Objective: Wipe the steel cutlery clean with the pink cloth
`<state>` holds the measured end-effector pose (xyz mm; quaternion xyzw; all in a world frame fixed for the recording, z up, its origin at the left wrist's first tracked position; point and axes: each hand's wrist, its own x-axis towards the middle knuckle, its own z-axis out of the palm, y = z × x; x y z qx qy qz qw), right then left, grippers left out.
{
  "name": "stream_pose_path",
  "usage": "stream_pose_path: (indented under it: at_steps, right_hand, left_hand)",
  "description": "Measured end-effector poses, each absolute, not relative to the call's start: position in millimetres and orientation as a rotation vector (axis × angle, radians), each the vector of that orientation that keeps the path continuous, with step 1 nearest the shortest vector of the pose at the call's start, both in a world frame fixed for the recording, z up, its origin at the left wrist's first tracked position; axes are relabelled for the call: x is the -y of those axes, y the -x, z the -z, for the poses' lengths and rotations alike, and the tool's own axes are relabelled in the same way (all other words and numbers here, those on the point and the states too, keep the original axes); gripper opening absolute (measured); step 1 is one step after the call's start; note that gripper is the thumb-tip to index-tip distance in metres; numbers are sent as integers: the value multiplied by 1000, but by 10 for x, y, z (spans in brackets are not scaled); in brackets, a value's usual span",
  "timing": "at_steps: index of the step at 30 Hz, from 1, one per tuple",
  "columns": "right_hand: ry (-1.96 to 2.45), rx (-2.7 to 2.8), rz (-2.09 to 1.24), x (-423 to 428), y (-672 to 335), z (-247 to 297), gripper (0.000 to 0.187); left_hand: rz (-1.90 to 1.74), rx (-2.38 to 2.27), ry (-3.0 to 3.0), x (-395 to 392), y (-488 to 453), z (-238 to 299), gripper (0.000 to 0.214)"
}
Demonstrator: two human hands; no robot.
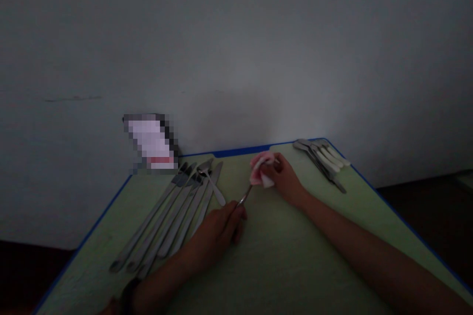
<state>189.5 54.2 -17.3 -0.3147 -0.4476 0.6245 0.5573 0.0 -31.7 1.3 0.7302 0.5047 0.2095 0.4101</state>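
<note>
My left hand rests on the green table with its fingers closed round the handle end of a metal spoon or fork. The utensil slants up to the right, and its head is hidden inside a pink and white cloth. My right hand is closed on that cloth, wrapping it round the utensil's head. Both forearms lie low over the table.
A row of several long metal knives lies left of my left hand, with a spoon across their tips. A small pile of cutlery sits at the far right corner. A blurred-out object stands against the grey wall.
</note>
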Motion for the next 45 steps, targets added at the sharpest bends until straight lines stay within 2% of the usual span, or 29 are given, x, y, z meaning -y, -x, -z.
stream_pose_path:
  at_steps: [3, 6, 9, 13, 24, 31, 36, 41, 45]
  right_hand:
    - [892, 1129, -1317, -546, -1889, 230, 35]
    - [929, 1080, -1356, -565, -1888, 251, 35]
    - [775, 1021, -1447, -592, -1900, 201, 30]
    - [523, 1059, -1545, -635, -1917, 98, 33]
    - [624, 712, -1703, -656, -1951, 301, 13]
    - [619, 887, -1685, -641, -1932, 189, 32]
    - [800, 1078, -1574, -614, -1936, 253, 40]
    - [852, 1161, -1543, -599, -1940, 258, 37]
    - [890, 1081, -1501, -606, -1918, 261, 42]
  left_hand:
    - [-509, -1250, -1843, 319, 10, -11, 32]
    - [-539, -1218, -1748, 311, 20, -6, 34]
    - [-600, -1194, -1620, 299, 26, 15, 34]
    - [-661, -1173, -1488, 289, 32, 44, 35]
    - [-608, -1189, -1515, 310, 37, 31, 35]
    - [-558, -1223, -1621, 312, 15, 6, 35]
    - [-483, -1239, -1820, 321, 6, -20, 33]
    - [-449, -1243, -1912, 336, 10, -33, 31]
    - [-503, -1248, -1843, 334, 5, -27, 33]
